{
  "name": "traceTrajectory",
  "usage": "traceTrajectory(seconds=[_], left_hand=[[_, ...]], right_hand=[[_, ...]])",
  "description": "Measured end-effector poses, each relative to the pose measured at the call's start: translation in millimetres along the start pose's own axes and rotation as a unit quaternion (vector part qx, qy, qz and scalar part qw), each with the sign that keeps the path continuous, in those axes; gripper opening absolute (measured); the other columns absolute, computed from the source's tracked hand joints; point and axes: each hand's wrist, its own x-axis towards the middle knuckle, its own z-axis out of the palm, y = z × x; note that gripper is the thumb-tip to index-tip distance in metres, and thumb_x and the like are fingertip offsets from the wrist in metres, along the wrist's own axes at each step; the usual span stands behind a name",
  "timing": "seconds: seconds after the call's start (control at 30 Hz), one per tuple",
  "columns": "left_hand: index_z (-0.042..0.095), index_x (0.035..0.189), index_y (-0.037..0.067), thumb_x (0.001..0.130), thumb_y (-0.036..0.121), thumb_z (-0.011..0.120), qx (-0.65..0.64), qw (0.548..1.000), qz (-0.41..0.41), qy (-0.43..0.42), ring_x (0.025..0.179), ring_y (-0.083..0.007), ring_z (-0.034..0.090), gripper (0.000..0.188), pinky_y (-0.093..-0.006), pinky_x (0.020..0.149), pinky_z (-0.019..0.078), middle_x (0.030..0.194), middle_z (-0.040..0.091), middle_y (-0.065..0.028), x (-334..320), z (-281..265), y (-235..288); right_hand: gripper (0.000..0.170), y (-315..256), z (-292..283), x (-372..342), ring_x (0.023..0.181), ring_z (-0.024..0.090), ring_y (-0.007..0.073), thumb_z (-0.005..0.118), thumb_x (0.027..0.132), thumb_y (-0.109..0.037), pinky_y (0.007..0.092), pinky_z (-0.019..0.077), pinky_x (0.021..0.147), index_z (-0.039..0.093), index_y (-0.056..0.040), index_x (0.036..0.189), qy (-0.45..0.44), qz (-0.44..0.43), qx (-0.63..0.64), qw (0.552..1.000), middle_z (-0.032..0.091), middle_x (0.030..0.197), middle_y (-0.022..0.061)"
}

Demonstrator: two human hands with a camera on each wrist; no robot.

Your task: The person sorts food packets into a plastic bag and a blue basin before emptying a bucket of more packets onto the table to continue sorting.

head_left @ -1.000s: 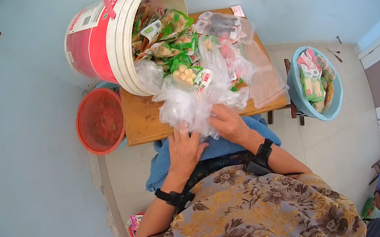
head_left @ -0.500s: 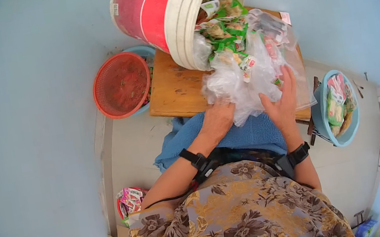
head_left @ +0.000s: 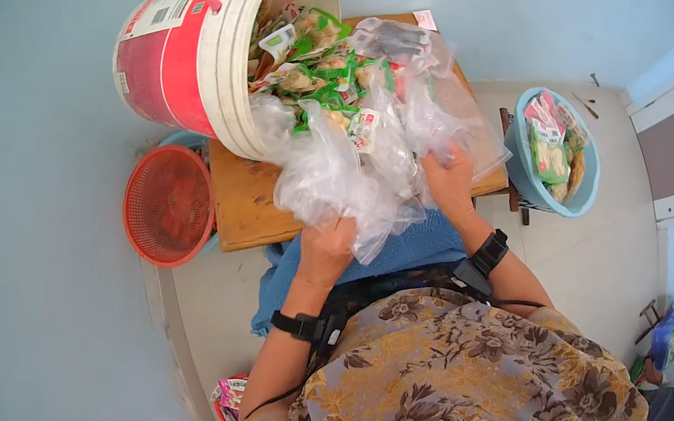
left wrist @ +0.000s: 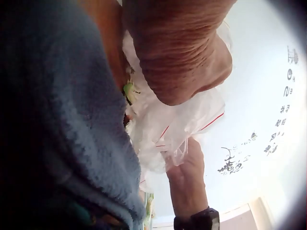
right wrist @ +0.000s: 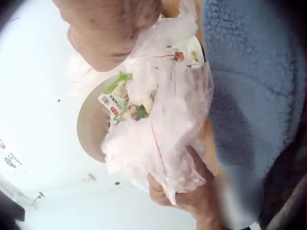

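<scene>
At a wooden table (head_left: 252, 211), 2 hands (head_left: 326, 250) (head_left: 451, 181), gripping clear bags (head_left: 321, 179)

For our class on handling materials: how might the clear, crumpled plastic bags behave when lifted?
The clear, crumpled plastic bags are probably floppy, since they bunch into loose folds. They look light: thin, translucent film. Their sheen suggests they may slip.

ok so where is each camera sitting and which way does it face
Head: on the person's head, facing forward and down at the tipped bucket and clear bags; left hand, right hand, forearms and patterned top show.
Left wrist: on that wrist, facing the clear bags; its own hand looms at the top, the right hand lower down.
Right wrist: on that wrist, facing clear bags and bucket; its own hand looms at the top, the left hand below.
Both wrist views share the blue cloth.
</scene>
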Motion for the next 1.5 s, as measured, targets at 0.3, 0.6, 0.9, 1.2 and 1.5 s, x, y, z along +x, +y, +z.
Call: traceTrajectory(seconds=[0.3,0.6,0.9,1.2,1.5], left_hand=[[0.062,0.082,0.003,0.069,0.005,0.069,-0.013,0.997,-0.053,-0.063,0.080,-0.0359,0.064,0.015,-0.0426,0.070,0.0533,0.088,0.064,-0.0175,-37.8,-2.1,2.5],[0.065,0.091,0.003,0.073,0.017,0.074,-0.028,0.989,-0.096,-0.108,0.076,-0.0389,0.065,0.024,-0.0462,0.069,0.0530,0.085,0.066,-0.0176,-17.3,-2.3,-1.6],[0.066,0.101,0.004,0.075,0.014,0.070,-0.027,0.981,-0.043,-0.187,0.093,-0.0339,0.066,0.028,-0.0441,0.085,0.0517,0.096,0.067,-0.0194,-41.5,10.7,-8.0],[0.065,0.109,0.002,0.077,0.006,0.062,0.092,0.973,0.103,-0.183,0.109,-0.0378,0.058,0.032,-0.0531,0.099,0.0429,0.113,0.063,-0.0176,-48.5,3.2,-0.8],[0.051,0.132,0.022,0.080,0.006,0.060,0.206,0.978,0.011,-0.018,0.127,-0.0396,0.044,0.055,-0.0635,0.100,0.0337,0.139,0.044,-0.0154,-11.9,-19.7,21.9]], right_hand=[[0.061,-9.4,-4.9,-3.0,0.115,0.053,0.0334,0.074,0.072,-0.011,0.0392,0.0443,0.096,0.051,0.0031,0.127,0.012,-0.166,-0.202,0.965,0.050,0.130,0.0229],[0.075,16.5,30.4,10.0,0.110,0.058,0.0379,0.073,0.068,-0.009,0.0457,0.0462,0.095,0.043,-0.0020,0.137,-0.128,-0.028,-0.316,0.940,0.058,0.123,0.0238],[0.054,-20.1,-14.3,-12.5,0.095,0.061,0.0398,0.064,0.073,-0.001,0.0442,0.0496,0.085,0.055,-0.0002,0.126,0.088,-0.146,-0.118,0.978,0.064,0.109,0.0200],[0.043,-3.4,34.0,-45.9,0.088,0.060,0.0320,0.058,0.070,0.003,0.0424,0.0492,0.076,0.063,-0.0059,0.112,-0.285,-0.296,-0.211,0.887,0.061,0.095,0.0097],[0.028,-12.2,39.3,-39.4,0.095,0.057,0.0361,0.058,0.070,0.004,0.0432,0.0486,0.079,0.064,-0.0030,0.096,-0.380,-0.256,-0.224,0.860,0.060,0.095,0.0135]])
